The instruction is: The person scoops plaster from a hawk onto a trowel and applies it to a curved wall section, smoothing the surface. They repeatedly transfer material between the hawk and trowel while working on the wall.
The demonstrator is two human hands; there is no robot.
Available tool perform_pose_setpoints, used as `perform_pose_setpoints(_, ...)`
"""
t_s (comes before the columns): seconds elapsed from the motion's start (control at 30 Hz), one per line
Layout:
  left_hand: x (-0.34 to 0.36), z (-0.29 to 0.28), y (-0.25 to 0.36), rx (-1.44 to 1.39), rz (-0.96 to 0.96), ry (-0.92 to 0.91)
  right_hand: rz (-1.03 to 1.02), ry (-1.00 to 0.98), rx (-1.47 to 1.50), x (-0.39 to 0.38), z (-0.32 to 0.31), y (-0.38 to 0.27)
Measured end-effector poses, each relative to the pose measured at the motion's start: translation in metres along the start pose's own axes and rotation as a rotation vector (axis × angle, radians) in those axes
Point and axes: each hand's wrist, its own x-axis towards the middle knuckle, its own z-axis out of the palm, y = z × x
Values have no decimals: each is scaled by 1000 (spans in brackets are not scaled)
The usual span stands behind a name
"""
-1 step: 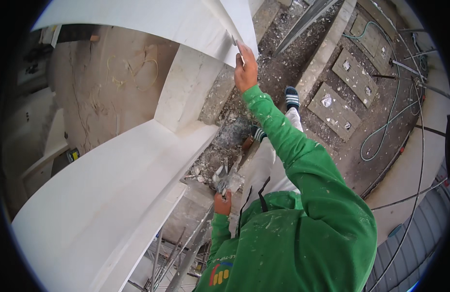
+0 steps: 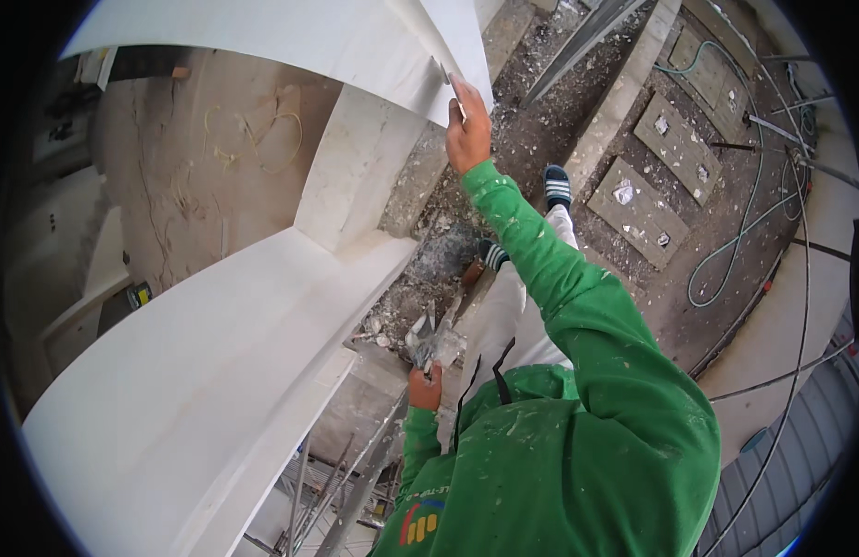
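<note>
At the upper middle, my right hand (image 2: pixel 469 135) reaches out to the white plastered surface (image 2: pixel 383 56), close to its corner edge. Its fingers are closed on a flat smoothing blade (image 2: pixel 445 72), seen nearly edge-on; the hand hides the rest of it. Low in the middle, my left hand (image 2: pixel 425 388) is held near my waist. It grips a plaster-smeared trowel (image 2: pixel 427 342), whose exact shape is hard to make out against the littered floor. Both sleeves are green and spotted with white.
A curved white ledge (image 2: pixel 197 381) spans the left, above a brown floor (image 2: pixel 225 158) farther down. Debris-strewn planks lie around my sandals (image 2: pixel 558 186). To the right are wooden boards (image 2: pixel 638 212), a green hose (image 2: pixel 740 237) and cables. Metal poles (image 2: pixel 355 497) stand below.
</note>
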Motion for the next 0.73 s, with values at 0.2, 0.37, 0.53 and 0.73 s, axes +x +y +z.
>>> perform_pose_setpoints(0.2, -5, 10, -3, 118, 128, 35, 15, 8, 6, -7, 14, -13)
perform_pose_setpoints(0.37, -6, 10, 1, 32, -158, -156, -5, -264, -17, -62, 7, -38)
perform_pose_setpoints(0.53, -8, -14, 53, -750, -184, -227, 61, -450, 227, -89, -29, -65)
perform_pose_setpoints(0.73, -13, -64, 119, -1603, -61, -706, -86, -847, 595, -49, -118, -171)
